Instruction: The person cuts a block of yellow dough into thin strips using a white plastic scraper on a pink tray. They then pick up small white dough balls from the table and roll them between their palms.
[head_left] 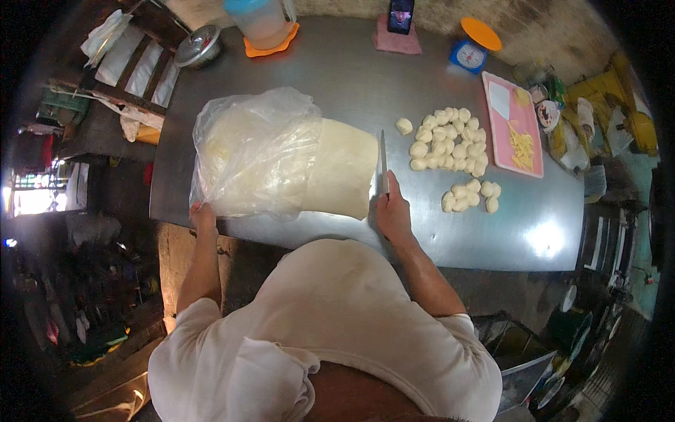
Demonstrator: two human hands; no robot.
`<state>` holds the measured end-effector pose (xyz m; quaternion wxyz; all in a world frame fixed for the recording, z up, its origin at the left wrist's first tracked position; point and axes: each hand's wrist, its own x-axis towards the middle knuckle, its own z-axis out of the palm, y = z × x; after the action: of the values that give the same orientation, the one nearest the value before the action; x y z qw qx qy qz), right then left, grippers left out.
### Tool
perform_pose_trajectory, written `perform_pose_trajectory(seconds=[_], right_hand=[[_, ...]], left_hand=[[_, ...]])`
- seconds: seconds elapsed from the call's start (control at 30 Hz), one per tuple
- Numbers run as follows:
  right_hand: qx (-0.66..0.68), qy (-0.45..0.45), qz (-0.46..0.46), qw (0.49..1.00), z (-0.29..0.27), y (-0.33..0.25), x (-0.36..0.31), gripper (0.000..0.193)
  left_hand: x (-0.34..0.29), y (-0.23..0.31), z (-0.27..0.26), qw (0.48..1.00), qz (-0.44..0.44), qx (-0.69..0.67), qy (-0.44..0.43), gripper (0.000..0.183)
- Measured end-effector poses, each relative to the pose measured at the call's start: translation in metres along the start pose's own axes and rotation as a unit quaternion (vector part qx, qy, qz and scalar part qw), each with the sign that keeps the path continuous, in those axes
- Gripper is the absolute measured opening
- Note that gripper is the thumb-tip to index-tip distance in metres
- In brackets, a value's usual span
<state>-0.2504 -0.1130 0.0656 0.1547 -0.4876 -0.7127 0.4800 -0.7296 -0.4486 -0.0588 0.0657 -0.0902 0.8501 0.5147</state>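
Note:
A large slab of pale dough lies on the metal table, its left part under a clear plastic sheet. At the sheet's near left corner, my left hand has its fingers closed on the plastic. My right hand grips a knife, blade pointing away from me, just off the bare right edge of the dough. To the right of the knife sits a single dough piece. Beyond it are a large cluster of dough balls and a smaller group nearer to me.
A pink tray with yellow strips stands at the right. Along the back of the metal table are a lidded pot, a plastic jug on an orange mat, a phone on a pink cloth, and a blue scale.

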Motion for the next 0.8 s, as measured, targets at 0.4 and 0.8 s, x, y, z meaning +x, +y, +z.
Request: perform_pose_trajectory(seconds=[0.4,0.8], right_hand=[[-0.235,0.081,0.095,0.964,0.078,-0.052,0.053,0.083],[-0.247,0.056,0.086,0.964,0.097,-0.050,0.036,0.078]], left_hand=[[-0.167,0.223,0.108,0.744,0.599,-0.061,-0.288,0.037],[-0.236,0.196,0.290,0.529,0.628,0.270,-0.503,0.043]])
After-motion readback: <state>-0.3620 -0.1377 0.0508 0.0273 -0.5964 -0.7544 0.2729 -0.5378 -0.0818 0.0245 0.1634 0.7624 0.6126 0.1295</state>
